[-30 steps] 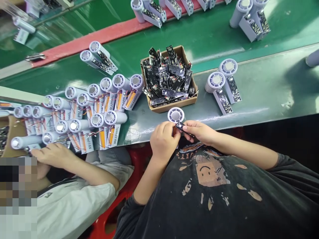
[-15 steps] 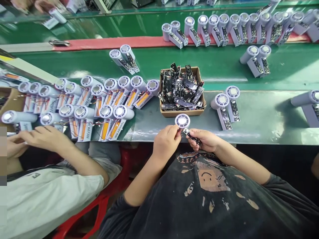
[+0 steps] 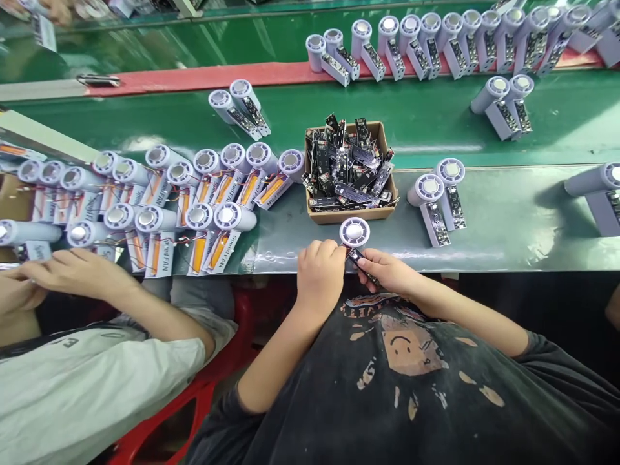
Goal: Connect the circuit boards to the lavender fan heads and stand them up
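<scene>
My left hand (image 3: 320,274) is closed at the lower left of a lilac handheld fan (image 3: 355,231) whose round, ringed head faces up; its fingertips and the fan's handle are hidden. A bit of red wire shows beside the fingers. Between thumb and fingers, my right hand (image 3: 390,272) pinches a narrow black circuit board (image 3: 367,266), which slants down to the right from just under the fan head. Directly beyond the fan stands a cardboard box (image 3: 352,215) heaped with loose circuit boards (image 3: 346,165).
Two fans with boards (image 3: 436,223) stand right of the box. To the left are rows of fans with orange batteries (image 3: 198,252). More fans line a red strip (image 3: 194,77) on the green belt (image 3: 426,123). A co-worker's hands (image 3: 72,274) are at the left, near a red stool (image 3: 194,400).
The circuit board in my right hand has shifted left and up towards the fan's neck. My left hand has turned, its knuckles now covering its fingertips. The view has shifted slightly.
</scene>
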